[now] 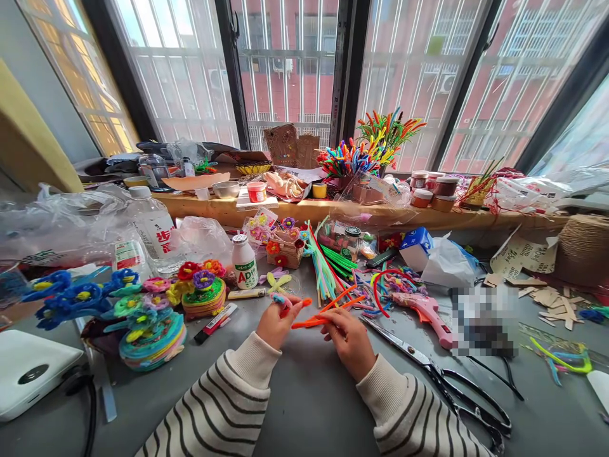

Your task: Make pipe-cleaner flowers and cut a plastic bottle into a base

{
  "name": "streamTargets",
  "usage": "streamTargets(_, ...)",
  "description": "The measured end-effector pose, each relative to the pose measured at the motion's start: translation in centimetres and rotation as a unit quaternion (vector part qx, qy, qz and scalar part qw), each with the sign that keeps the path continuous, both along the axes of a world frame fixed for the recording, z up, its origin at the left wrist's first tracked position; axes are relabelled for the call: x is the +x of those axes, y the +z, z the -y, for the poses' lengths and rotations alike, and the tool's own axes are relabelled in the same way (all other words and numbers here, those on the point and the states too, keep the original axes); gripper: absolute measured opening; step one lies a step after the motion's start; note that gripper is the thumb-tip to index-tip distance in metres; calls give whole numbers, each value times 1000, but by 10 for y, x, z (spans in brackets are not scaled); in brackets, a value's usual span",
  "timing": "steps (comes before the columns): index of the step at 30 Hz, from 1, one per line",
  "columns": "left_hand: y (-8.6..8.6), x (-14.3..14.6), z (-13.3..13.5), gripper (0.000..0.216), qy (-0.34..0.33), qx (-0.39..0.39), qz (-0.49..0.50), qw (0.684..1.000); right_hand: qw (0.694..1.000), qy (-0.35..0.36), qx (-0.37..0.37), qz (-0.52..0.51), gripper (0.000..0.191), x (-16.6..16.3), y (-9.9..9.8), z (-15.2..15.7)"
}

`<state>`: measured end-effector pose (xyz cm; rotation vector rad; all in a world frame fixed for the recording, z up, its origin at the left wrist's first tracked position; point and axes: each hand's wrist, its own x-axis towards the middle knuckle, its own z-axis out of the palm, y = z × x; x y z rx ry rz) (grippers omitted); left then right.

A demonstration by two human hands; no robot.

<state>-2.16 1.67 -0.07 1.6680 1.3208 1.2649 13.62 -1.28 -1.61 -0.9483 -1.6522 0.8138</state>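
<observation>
My left hand [275, 324] and my right hand [349, 339] are both closed on orange pipe cleaners [328, 311] just above the grey table [304, 406]. The stems run between the two hands and stick out to the upper right. A small pink and blue ring-like piece [280, 299] sits at my left fingertips. Both sleeves are white with dark stripes.
Black scissors [442, 381] lie right of my right hand, a pink glue gun [428, 314] behind them. Pipe-cleaner flowers [143, 317] stand at left, a white box [31, 371] at the near left, loose green and coloured stems [328, 266] ahead. A cluttered wooden shelf [333, 209] runs under the window.
</observation>
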Motion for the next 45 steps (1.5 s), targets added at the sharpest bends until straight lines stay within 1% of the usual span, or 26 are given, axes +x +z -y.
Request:
streamTargets(2,4,1,2,19,-18,-4,-32,999,1000,4,-6,-4,22,-2,1,2)
streamTargets(4,7,3,5,19,-59,-19,-57,996,1000,-5,-23,-18,18,-4,2,4)
streamTargets(7,10,5,8,19,-100,-23,-66,993,997,-15,-59,-45,13,-6,1,5)
streamTargets(13,9,6,9,16,-119,-15,-64,991,992,-32,-95,-71,12,-6,-2,2)
streamTargets(16,10,6,10,16,-127,-32,-66,989,988,-28,-115,-100,17,-7,-3,2)
streamTargets(19,11,7,12,19,-150,-57,-68,985,985,-8,-126,-117,21,-7,-3,2)
streamTargets(22,12,9,14,20,-149,-72,-68,984,987,-9,-117,-106,17,-7,-4,2)
streamTargets(25,13,11,15,18,-138,-68,-85,984,989,-23,-105,-100,15,-8,-3,3)
streamTargets(32,5,14,14,7,-124,26,-119,985,997,-59,-44,-20,9,-8,1,6)
streamTargets(36,4,12,15,6,-119,53,-168,977,998,-64,-19,-3,11,-8,-1,6)
streamTargets(40,8,12,16,10,-135,34,-177,974,998,-68,7,-11,12,-7,-2,5)
streamTargets(42,11,13,17,11,-156,3,-150,976,997,-72,11,-14,12,-7,0,5)
streamTargets(45,13,15,17,12,-188,-55,-75,978,996,-82,9,-20,11,-8,3,5)
